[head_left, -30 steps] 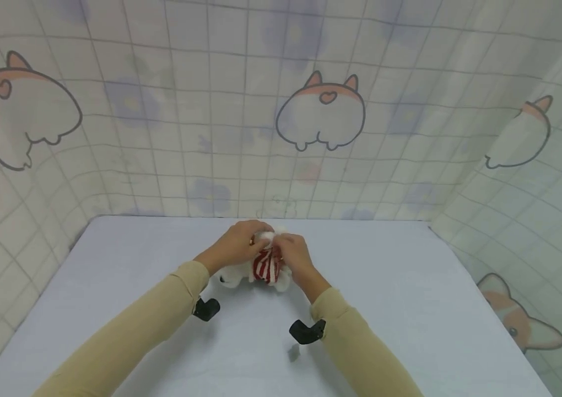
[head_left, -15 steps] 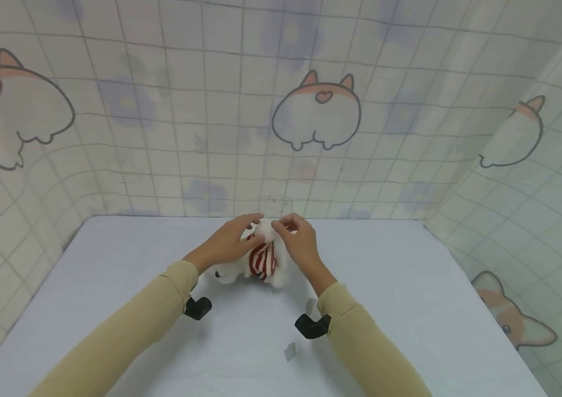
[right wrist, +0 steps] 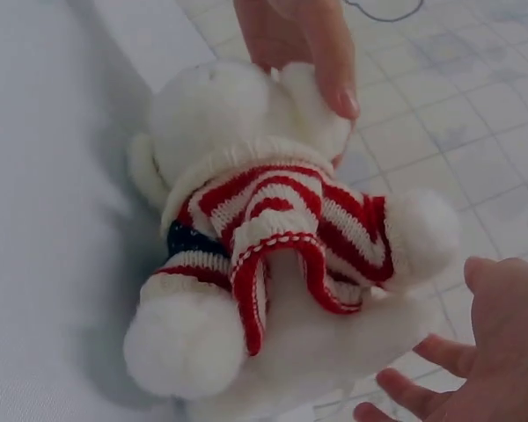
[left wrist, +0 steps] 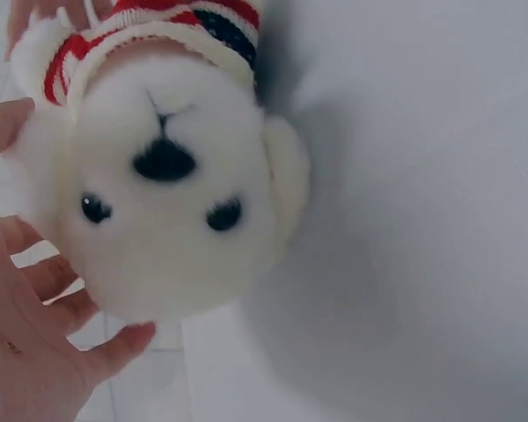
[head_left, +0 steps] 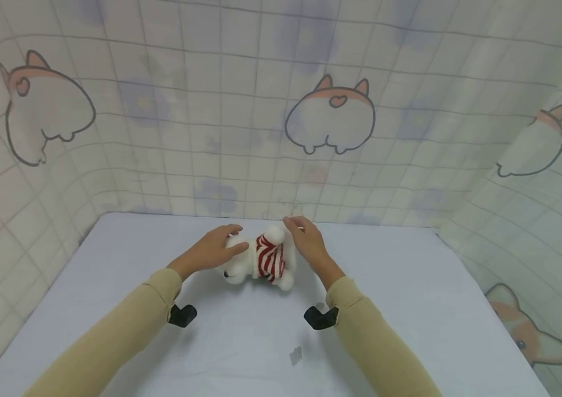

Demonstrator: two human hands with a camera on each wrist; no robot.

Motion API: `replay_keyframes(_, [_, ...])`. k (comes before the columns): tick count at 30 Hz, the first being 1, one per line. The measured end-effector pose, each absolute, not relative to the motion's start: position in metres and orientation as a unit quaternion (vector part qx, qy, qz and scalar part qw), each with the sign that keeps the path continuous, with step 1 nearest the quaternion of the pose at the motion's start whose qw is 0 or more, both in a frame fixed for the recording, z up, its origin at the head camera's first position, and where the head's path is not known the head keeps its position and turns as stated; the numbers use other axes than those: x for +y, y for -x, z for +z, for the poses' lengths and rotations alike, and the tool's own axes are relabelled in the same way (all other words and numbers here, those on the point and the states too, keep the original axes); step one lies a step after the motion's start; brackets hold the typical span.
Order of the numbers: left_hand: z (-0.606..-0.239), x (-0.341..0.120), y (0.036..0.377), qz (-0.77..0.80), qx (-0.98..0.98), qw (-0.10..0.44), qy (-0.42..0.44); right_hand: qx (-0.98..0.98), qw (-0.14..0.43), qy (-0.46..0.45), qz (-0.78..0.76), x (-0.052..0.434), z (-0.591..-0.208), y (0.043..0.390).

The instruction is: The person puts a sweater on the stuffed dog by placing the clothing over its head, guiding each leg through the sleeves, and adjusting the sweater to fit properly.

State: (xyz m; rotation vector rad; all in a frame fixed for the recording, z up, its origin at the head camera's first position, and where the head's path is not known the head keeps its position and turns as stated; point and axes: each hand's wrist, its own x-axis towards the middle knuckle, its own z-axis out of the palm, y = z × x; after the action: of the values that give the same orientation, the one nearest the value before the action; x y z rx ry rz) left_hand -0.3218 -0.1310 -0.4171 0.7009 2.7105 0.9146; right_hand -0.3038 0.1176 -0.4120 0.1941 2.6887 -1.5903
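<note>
A white teddy bear (head_left: pixel 235 271) lies on the white table (head_left: pixel 241 342), its head toward the left. It wears a red and white striped knit sweater (head_left: pixel 269 258) with a dark blue patch on one side. My left hand (head_left: pixel 205 251) is at the bear's head, thumb and fingers spread around it. The bear's face (left wrist: pixel 163 202) shows upside down in the left wrist view. Beside the bear's lower body stands my right hand (head_left: pixel 309 242), fingers loosely extended and holding nothing. A round white paw (right wrist: pixel 427 233) sticks out of the sleeve close to that hand.
A white curtain (head_left: pixel 256 182) with grid lines and cartoon corgis hangs behind the table and along both sides. Black wrist cameras (head_left: pixel 182 316) sit at both cuffs. A small grey patch (head_left: pixel 296 355) shows on the table's near part.
Both hands have come off the sweater, where they gripped near the raised paw. My left hand has shifted left to the head, my right hand outward to the right. More of the bear shows.
</note>
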Motion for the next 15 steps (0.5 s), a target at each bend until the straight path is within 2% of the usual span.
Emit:
replay_keyframes(4, [-0.420,-0.137,0.321,0.318,0.919,0.134,-0.190,0.840,0.062,-0.104,-0.529,0.124,-0.421,0.309])
replay_keyframes(11, [-0.423,-0.141,0.321,0.380,0.886,0.237,-0.116,0.797,0.151,-0.145,-0.567,0.131,-0.436,0.314])
replay_keyframes(15, [-0.428,-0.140,0.322,0.405,0.876,0.243,-0.097,0.799,0.166,-0.140,-0.561,0.131,-0.436,0.314])
